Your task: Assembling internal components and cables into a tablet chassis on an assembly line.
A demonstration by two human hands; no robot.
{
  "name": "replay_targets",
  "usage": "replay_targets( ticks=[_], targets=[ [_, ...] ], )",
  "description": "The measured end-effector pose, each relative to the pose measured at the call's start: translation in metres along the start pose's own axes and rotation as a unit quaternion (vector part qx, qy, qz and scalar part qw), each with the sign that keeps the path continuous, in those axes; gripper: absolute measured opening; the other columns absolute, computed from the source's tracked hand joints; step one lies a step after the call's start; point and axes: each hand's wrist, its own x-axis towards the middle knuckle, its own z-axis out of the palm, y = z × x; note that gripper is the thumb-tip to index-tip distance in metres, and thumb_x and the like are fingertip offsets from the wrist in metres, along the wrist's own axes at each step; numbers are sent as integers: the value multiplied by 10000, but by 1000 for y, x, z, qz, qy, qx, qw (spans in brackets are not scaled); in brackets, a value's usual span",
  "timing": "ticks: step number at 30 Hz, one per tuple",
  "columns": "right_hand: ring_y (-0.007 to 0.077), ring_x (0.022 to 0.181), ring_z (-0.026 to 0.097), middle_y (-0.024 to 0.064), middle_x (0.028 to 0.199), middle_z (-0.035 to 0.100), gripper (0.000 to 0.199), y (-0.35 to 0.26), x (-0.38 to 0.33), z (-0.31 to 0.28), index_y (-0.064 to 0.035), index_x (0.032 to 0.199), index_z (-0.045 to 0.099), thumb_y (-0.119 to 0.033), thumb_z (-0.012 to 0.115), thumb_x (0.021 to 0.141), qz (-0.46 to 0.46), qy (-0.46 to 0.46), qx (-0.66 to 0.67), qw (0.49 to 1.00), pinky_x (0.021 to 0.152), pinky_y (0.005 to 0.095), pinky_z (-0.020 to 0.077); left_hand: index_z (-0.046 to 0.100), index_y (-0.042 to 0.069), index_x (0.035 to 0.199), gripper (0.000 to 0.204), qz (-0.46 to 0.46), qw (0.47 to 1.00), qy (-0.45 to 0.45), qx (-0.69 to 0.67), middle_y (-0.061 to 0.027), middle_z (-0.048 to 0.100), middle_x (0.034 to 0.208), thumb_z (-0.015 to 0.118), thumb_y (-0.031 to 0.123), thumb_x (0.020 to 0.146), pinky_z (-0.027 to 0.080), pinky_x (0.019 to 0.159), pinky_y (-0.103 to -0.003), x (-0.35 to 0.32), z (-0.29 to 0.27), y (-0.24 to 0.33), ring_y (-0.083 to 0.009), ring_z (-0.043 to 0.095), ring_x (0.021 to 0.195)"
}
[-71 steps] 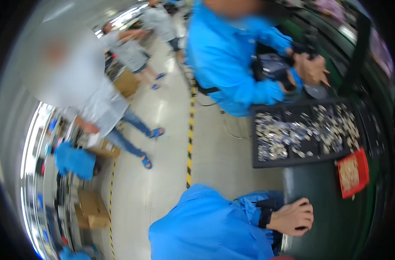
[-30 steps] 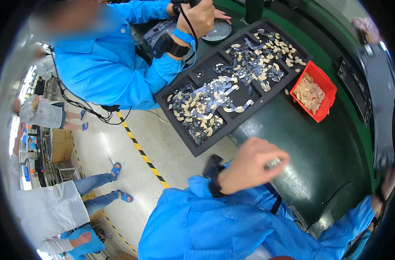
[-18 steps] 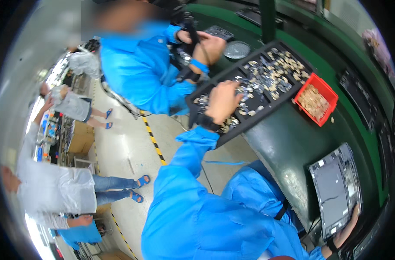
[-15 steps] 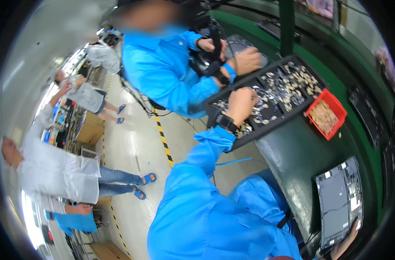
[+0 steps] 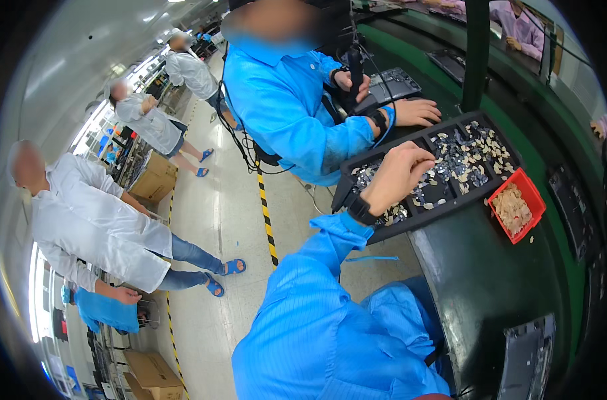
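My left hand (image 5: 402, 175), with a dark watch at the wrist, hovers over a black compartmented tray (image 5: 443, 208). Thumb and fingers are pinched together, and whatever they hold, if anything, is too small to make out. Small pale and dark shiny pieces (image 5: 460, 157) lie loose in the tray's compartments. At the lower right a dark flat device panel (image 5: 527, 357) rests on the green bench. My right hand is out of view.
A red bin (image 5: 537, 200) of pale pieces stands beside the tray. Across it a co-worker in blue (image 5: 283, 113) holds a dark tool (image 5: 355, 70) over another device panel (image 5: 391, 87). More panels (image 5: 567, 200) lie along the far side. People in white coats stand at left.
My view has shifted, so the panel sits lower and my right hand has left the picture. My left hand has moved a little across the tray. The co-worker's hand now lies flatter.
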Motion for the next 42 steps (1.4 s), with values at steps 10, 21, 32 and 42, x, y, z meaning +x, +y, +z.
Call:
replay_targets(
  ticks=[10, 21, 32, 42],
  targets=[
    [183, 1286, 555, 118, 1394, 609, 437, 2, -15, 41, 34, 1408, 572, -216, 554, 1050, -15, -58, 60, 996, 1098, 292, 409, 652, -53, 1192, 194, -189, 859, -196, -434, -157, 745, 1019, 642, -7, 1004, 618, 832, -302, -77, 48, 93, -197, 744, 917],
    [229, 1279, 595, 149, 1381, 644, 399, -7, -34, 154, 25, 1381, 613, -122, 651, 1012, -255, 31, 22, 966, 1077, 356, 458, 540, 8, 1246, 214, -303, 656, -283, -631, -173, 736, 1125, 594, 94, 1058, 616, 935, -365, -112, 129, 170, -256, 732, 1083],
    [140, 909, 735, 150, 1004, 780, 262, -21, -55, 203, 45, 1242, 694, -41, 671, 996, -209, -51, 65, 974, 810, 254, 556, 765, -20, 1031, 158, 47, 906, -167, -387, -168, 750, 1141, 756, -43, 875, 596, 864, -332, -101, 114, 200, -248, 754, 946],
    [168, 877, 761, 138, 921, 789, 203, -25, -58, 209, 35, 1156, 741, 11, 673, 965, -253, -73, 21, 965, 808, 271, 572, 754, -28, 1139, 259, 117, 896, -178, -390, -172, 767, 1068, 769, -2, 881, 614, 792, -340, -89, 128, 185, -272, 765, 930]
  ],
)
